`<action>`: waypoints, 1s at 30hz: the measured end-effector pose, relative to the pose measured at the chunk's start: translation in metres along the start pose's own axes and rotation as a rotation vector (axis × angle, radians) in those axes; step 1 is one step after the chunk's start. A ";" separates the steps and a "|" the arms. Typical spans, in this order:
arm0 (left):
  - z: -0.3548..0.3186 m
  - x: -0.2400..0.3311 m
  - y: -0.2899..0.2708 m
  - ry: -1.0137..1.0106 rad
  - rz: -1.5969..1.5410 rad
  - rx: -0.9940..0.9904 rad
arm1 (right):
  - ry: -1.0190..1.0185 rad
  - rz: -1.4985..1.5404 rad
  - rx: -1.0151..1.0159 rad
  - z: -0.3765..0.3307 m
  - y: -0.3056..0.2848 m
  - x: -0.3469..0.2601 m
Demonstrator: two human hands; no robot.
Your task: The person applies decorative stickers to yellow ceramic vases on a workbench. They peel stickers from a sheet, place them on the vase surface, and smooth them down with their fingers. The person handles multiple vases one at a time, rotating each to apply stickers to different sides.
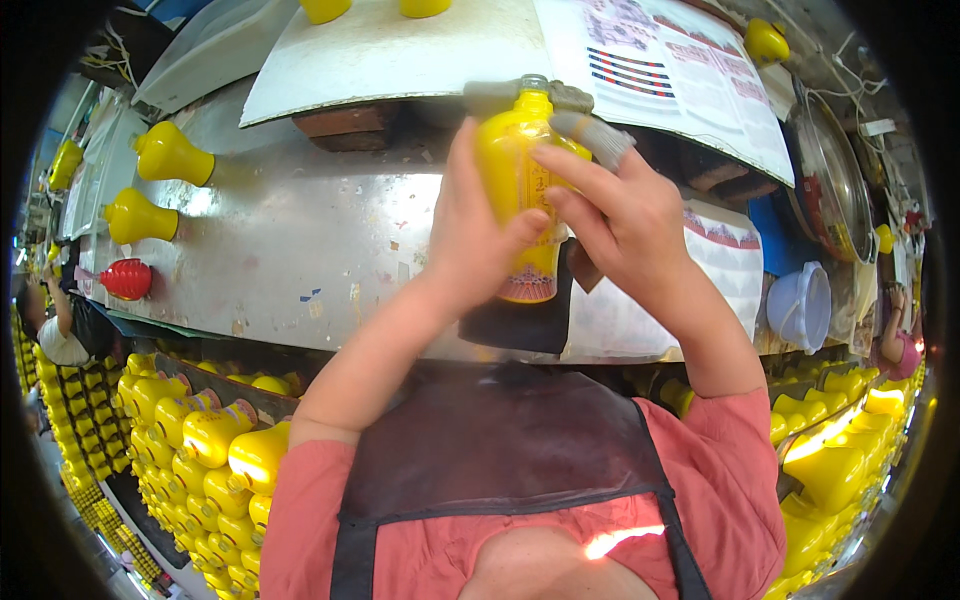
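A yellow plastic bottle-shaped piece with a red patterned base is held up over the metal worktable. My left hand wraps around its left side. My right hand presses on its right side, the index and another fingertip wearing grey finger covers. A dark mat lies on the table under the hands.
Two yellow pieces and a red one lie at the table's left. A white board and printed sheets sit behind. A white tub stands at right. Crates of yellow pieces flank me. Other people work at both sides.
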State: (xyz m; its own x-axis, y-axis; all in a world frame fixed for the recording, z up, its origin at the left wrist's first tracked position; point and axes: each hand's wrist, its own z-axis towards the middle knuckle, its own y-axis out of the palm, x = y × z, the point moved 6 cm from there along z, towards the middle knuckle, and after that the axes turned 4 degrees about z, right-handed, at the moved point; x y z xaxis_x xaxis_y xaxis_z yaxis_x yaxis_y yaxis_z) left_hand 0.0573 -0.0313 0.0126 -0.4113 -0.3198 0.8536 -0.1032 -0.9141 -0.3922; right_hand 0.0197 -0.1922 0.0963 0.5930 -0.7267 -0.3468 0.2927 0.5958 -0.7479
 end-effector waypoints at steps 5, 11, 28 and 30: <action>-0.001 -0.003 0.000 -0.048 0.022 -0.068 | 0.214 -0.006 -0.075 0.016 0.008 0.008; 0.001 -0.006 -0.004 0.029 0.050 -0.058 | 0.353 0.158 -0.109 0.009 0.011 0.022; -0.020 -0.030 0.000 -0.059 -0.357 -0.138 | 0.687 0.671 -0.119 -0.053 0.038 0.036; -0.019 -0.029 0.000 0.003 -0.382 -0.132 | 0.759 0.681 -0.140 -0.056 0.039 0.036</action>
State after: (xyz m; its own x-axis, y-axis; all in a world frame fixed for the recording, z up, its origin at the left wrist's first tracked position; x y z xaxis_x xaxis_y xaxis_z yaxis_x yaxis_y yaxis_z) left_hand 0.0522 -0.0174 -0.0183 -0.3238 0.0377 0.9454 -0.3643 -0.9272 -0.0878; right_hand 0.0107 -0.2144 0.0226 -0.0437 -0.3029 -0.9520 -0.0472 0.9525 -0.3009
